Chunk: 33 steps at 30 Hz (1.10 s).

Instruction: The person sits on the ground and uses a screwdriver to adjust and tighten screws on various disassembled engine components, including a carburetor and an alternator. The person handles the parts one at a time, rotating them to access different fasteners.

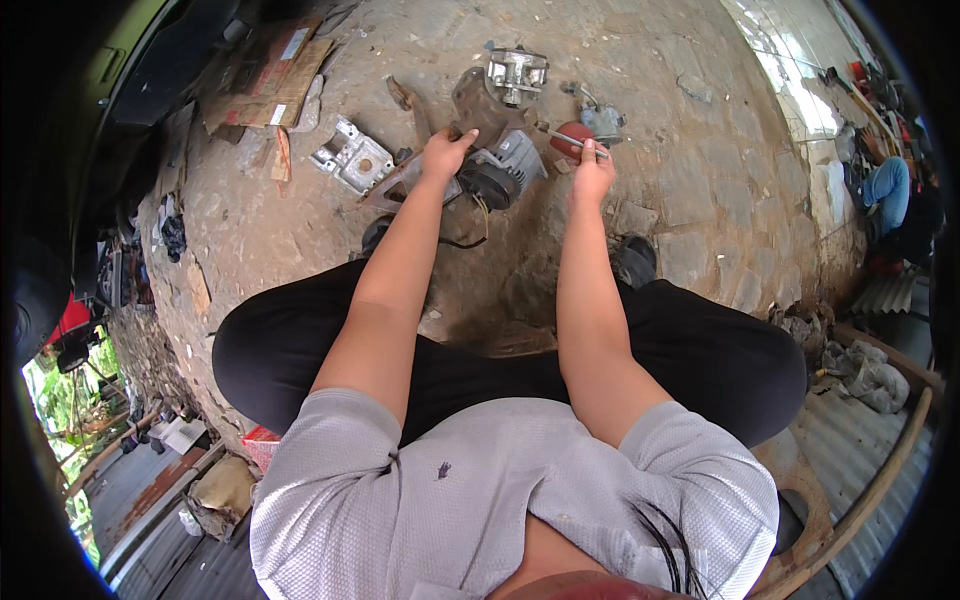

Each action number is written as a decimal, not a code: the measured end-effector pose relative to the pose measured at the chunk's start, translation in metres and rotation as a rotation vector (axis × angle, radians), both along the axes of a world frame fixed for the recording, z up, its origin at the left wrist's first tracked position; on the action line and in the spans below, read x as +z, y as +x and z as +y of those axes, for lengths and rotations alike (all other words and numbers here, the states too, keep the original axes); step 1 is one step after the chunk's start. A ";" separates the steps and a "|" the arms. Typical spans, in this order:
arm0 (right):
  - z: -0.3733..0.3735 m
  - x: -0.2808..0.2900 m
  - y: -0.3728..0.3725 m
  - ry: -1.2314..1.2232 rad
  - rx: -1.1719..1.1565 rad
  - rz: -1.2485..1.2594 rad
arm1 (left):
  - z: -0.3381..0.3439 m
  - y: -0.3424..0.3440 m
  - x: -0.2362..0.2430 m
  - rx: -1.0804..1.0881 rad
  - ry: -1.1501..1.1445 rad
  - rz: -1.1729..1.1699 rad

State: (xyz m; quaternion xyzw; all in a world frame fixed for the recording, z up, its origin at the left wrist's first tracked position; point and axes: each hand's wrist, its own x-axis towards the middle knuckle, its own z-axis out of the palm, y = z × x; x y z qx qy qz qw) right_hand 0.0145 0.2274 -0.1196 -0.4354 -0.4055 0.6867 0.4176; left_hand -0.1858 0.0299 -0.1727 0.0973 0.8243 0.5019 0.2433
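Observation:
My left hand (447, 153) is closed on the near edge of a brown, rusty metal casting (482, 98) on the ground. Right beside it sits a grey finned metal housing (518, 158) with a black round end (488, 184) and thin wires trailing from it. My right hand (593, 180) pinches a thin metal rod-like tool (603, 153), its far end pointing left toward the casting. Partly behind that tool lies a red round piece (568, 137). A silver metal housing (354, 158) rests left of my left hand. Another silver part (517, 72) stands beyond the casting.
A small grey carburetor-like part (602, 120) lies beyond my right hand. Flattened cardboard (265, 80) is at the far left on the rough floor (700, 180). A seated person's blue-clad leg (886, 188) shows at the right edge. Corrugated metal sheet (860, 450) lies at lower right.

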 end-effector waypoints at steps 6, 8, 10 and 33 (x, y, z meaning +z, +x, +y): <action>0.004 0.003 0.004 0.164 0.123 -0.216 | 0.000 0.004 -0.004 -0.002 0.002 -0.018; 0.003 0.006 0.003 0.195 0.092 -0.182 | 0.000 0.006 0.000 0.002 -0.003 -0.015; 0.009 0.008 0.007 0.134 0.290 -0.010 | -0.002 0.004 0.001 0.004 -0.019 -0.008; 0.016 -0.001 -0.001 0.200 0.219 -0.347 | -0.016 0.009 0.009 0.073 0.134 -0.111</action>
